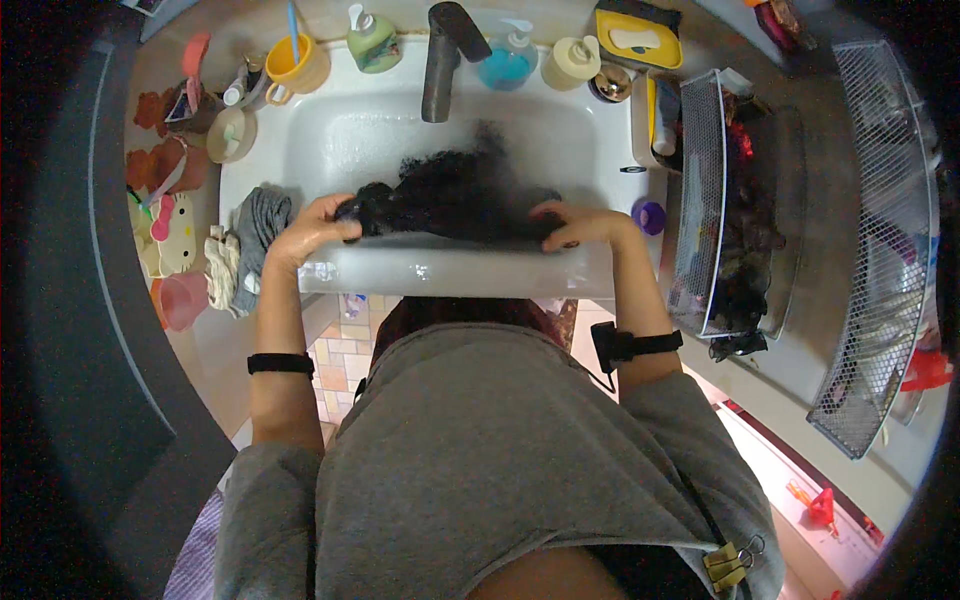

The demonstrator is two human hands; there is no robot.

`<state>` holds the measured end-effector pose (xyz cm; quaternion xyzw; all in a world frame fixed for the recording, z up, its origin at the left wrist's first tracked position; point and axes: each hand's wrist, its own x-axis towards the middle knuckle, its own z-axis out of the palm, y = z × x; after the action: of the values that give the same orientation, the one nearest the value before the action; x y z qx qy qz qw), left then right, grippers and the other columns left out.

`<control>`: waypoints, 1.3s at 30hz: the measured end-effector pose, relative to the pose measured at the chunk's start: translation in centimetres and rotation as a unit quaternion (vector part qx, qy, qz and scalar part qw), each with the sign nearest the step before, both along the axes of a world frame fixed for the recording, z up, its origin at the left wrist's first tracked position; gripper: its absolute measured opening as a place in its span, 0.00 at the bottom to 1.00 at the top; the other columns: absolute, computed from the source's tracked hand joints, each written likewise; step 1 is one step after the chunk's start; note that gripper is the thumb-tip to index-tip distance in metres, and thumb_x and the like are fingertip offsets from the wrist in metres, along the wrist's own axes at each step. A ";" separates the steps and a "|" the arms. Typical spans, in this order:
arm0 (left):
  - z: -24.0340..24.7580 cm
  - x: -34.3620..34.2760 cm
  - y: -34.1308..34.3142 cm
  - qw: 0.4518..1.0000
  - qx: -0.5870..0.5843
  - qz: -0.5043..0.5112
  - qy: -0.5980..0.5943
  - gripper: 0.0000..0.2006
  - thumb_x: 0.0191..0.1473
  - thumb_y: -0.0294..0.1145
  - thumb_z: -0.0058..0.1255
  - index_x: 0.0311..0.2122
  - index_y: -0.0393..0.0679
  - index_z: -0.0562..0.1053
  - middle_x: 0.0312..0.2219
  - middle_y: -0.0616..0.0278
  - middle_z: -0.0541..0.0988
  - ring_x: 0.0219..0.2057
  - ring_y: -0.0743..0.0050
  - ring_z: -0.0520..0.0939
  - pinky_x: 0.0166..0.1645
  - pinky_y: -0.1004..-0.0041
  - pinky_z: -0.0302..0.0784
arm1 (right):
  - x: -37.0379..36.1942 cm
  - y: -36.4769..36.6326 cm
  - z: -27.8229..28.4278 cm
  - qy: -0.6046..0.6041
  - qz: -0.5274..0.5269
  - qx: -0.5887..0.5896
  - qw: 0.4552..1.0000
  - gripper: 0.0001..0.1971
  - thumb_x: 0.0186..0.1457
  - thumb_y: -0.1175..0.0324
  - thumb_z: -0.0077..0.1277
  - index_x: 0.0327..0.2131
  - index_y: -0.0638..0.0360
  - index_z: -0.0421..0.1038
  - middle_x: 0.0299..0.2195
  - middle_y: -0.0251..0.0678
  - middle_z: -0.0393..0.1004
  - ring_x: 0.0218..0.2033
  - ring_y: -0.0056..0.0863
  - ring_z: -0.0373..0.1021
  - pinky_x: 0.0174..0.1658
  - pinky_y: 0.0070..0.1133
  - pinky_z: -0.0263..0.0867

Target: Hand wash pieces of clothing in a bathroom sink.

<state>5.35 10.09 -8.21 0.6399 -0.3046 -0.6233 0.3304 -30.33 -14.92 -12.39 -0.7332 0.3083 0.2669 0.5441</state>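
Observation:
A wet-looking black cloth [440, 200] lies bunched along the near side of the white sink [330, 140]. Its kind of garment does not show. My left hand [318, 228] grips the left end, thumb on the near side and fingers over the far side. At the other end, my right hand [580, 224] holds the cloth between thumb and fingers. Part of the fabric spreads toward the middle of the basin, below the dark faucet [440, 70]. Some of the fingertips are hidden in the black folds.
Grey socks [262, 235] and cream fabric [222, 268] lie left of the basin. Along the back rim stand a yellow mug [300, 70], a green pump bottle [373, 45], a blue soap bottle [508, 62] and a cream jar [571, 64]. Wire baskets [700, 200] flank the right side.

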 end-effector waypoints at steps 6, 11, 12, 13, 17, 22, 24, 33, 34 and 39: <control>0.4 0.3 -0.4 0.961 0.104 -0.079 -0.243 0.26 0.32 0.36 0.66 0.40 0.38 0.73 0.38 0.61 0.74 0.39 0.70 0.74 0.47 0.74 0.68 | -1.5 -1.6 -3.2 -0.075 -0.150 -0.017 0.986 0.30 0.40 0.54 0.58 0.46 0.63 0.68 0.46 0.40 0.70 0.42 0.29 0.67 0.46 0.22 0.61; -2.9 -0.2 -0.8 0.989 -0.122 0.055 0.070 0.23 0.42 0.37 0.59 0.43 0.34 0.72 0.47 0.54 0.69 0.47 0.69 0.70 0.53 0.71 0.62 | 2.5 0.3 -2.1 -0.312 -0.474 0.107 0.816 0.21 0.48 0.56 0.52 0.42 0.61 0.71 0.32 0.33 0.73 0.34 0.26 0.69 0.38 0.22 0.65; -2.6 -1.7 -2.3 0.942 -0.197 0.136 0.234 0.27 0.44 0.43 0.56 0.48 0.37 0.69 0.51 0.53 0.65 0.52 0.65 0.65 0.57 0.68 0.57 | 3.6 0.8 -2.0 -0.314 -0.536 0.182 0.762 0.20 0.50 0.56 0.51 0.41 0.59 0.71 0.29 0.33 0.73 0.32 0.24 0.69 0.37 0.21 0.65; -2.4 -3.3 -3.3 0.857 -0.263 0.218 0.386 0.30 0.46 0.48 0.53 0.52 0.40 0.66 0.55 0.52 0.62 0.57 0.60 0.61 0.61 0.64 0.51 | 5.0 1.6 -1.8 -0.313 -0.591 0.250 0.700 0.18 0.51 0.55 0.50 0.40 0.58 0.72 0.27 0.32 0.72 0.30 0.23 0.69 0.35 0.21 0.65; -5.4 -7.0 -5.9 0.701 -0.229 0.405 0.539 0.40 0.49 0.65 0.40 0.55 0.39 0.59 0.56 0.48 0.59 0.60 0.52 0.55 0.63 0.56 0.47 | 10.7 7.2 0.2 -0.308 -0.514 0.086 0.796 0.16 0.52 0.59 0.52 0.40 0.59 0.68 0.32 0.38 0.73 0.35 0.29 0.70 0.39 0.26 0.65; -8.1 -9.7 -7.8 0.788 -0.099 0.403 0.455 0.38 0.48 0.70 0.33 0.51 0.44 0.63 0.45 0.54 0.69 0.46 0.59 0.70 0.52 0.60 0.63 | 15.2 15.3 1.4 -0.496 -0.254 -0.140 0.819 0.20 0.46 0.61 0.57 0.38 0.64 0.65 0.37 0.50 0.68 0.36 0.44 0.68 0.40 0.32 0.64; -7.9 -11.3 -9.3 0.820 -0.028 0.501 0.274 0.33 0.52 0.66 0.33 0.43 0.43 0.68 0.33 0.63 0.73 0.30 0.73 0.71 0.40 0.69 0.71 | 16.2 14.2 0.6 -0.509 -0.172 -0.269 0.800 0.19 0.45 0.59 0.56 0.36 0.62 0.67 0.37 0.51 0.70 0.38 0.45 0.69 0.40 0.32 0.65; -11.0 -11.5 -9.6 0.852 -0.043 0.457 0.254 0.17 0.55 0.42 0.42 0.43 0.39 0.70 0.41 0.59 0.72 0.41 0.72 0.73 0.43 0.69 0.70 | 19.2 9.8 -2.5 -0.124 -0.327 -0.294 0.890 0.20 0.51 0.52 0.44 0.30 0.62 0.72 0.29 0.50 0.74 0.33 0.47 0.71 0.38 0.34 0.65; -11.5 -12.2 -9.9 0.846 -0.001 0.471 0.249 0.17 0.55 0.40 0.42 0.43 0.40 0.71 0.41 0.59 0.73 0.41 0.71 0.74 0.43 0.68 0.70 | 18.7 7.6 -3.9 -0.095 -0.349 -0.276 0.891 0.20 0.51 0.52 0.44 0.30 0.62 0.73 0.29 0.50 0.74 0.32 0.47 0.71 0.38 0.35 0.64; -12.7 -11.2 -8.8 0.780 -0.072 0.466 0.411 0.18 0.56 0.41 0.41 0.46 0.41 0.69 0.43 0.59 0.73 0.44 0.66 0.74 0.47 0.65 0.70 | 19.4 10.3 -2.2 -0.131 -0.357 -0.282 0.881 0.21 0.48 0.53 0.45 0.27 0.66 0.72 0.28 0.53 0.73 0.34 0.47 0.71 0.40 0.37 0.63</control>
<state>-5.86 1.32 -20.92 0.3613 0.1516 -0.5731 0.7198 -10.94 -4.60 -14.59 -0.7240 0.5375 -0.1424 0.4083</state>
